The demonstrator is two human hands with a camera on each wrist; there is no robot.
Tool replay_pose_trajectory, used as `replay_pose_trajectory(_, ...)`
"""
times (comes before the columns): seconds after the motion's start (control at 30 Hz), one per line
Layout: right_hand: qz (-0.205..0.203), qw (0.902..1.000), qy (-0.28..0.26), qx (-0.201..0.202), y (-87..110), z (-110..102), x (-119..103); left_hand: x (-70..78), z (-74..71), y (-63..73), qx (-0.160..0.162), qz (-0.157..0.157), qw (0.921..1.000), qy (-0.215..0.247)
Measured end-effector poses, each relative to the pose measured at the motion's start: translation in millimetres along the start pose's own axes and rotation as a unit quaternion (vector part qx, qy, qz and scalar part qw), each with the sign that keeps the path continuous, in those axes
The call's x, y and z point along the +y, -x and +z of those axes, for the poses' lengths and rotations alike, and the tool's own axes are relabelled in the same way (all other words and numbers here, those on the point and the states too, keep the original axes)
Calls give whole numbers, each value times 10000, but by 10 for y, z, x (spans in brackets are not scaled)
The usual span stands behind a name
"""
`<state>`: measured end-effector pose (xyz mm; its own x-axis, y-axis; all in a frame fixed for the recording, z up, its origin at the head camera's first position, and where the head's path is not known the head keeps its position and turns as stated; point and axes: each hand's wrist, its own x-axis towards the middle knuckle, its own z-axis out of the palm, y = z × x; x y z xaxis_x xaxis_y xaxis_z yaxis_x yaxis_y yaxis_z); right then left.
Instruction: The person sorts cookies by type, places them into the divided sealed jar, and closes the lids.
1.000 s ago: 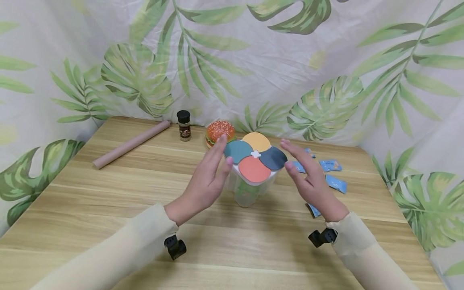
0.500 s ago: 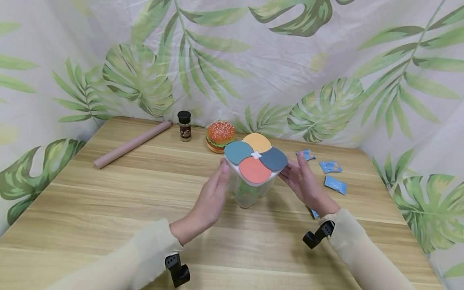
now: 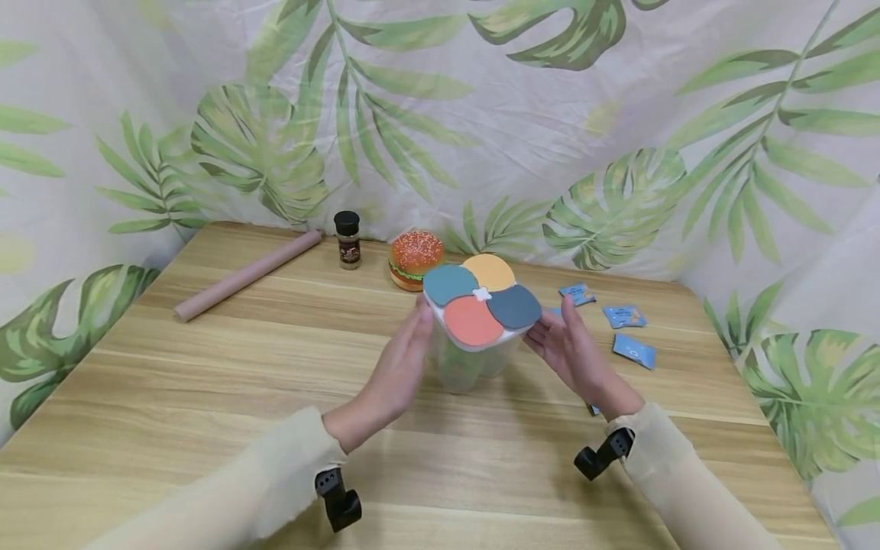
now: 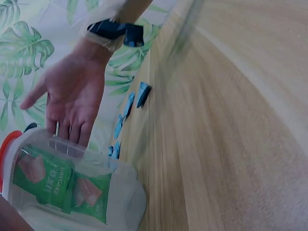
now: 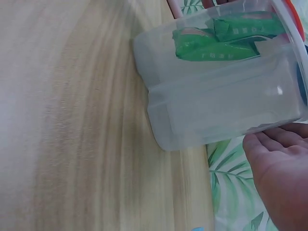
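A translucent plastic container stands on the wooden table between both hands. Its four-petal lid is coral, teal, yellow and navy. Green snack packets show through its wall. My left hand lies along the container's left side, fingers straight and fingertips just below the lid. On the other side, my right hand touches the container with extended fingers, thumb pointing up and palm facing inward. In the right wrist view, the right fingers meet the wall near the lid's edge.
Behind the container sits a toy hamburger, with a black-capped spice jar to its left. A pinkish roll lies at the back left. Several small blue packets are scattered right of the container.
Both hands have come down from beside the lid to the container's sides. Over the last half second the container has turned slightly clockwise, its lid petals shifting round.
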<state>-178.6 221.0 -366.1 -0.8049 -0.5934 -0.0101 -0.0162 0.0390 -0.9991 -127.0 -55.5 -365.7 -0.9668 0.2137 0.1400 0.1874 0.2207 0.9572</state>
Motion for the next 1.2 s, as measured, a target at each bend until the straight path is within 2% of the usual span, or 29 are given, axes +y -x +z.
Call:
replay_pose_trajectory(0.23,-95,9997,34,-211,132,38,27,-42,-82,-198,-89,-458,9988,131)
replay_pose_trajectory(0.5,-233,9989,34,-400,282,179,68,-50,-200,-514,-642,-752,9920,790)
replay_pose_trajectory(0.67,-350,9983,100,-459,346,306,86,-56,-215,-646,-771,-1012,9860,1078)
replay_pose_trajectory(0.93,-630,9966,89,-524,404,432,127,-72,-198,-796,-763,-1172,9831,1178)
replay_pose_trajectory(1.2,-609,9974,132,-364,431,465,150,-80,-174,-851,-771,-1188,9824,1216)
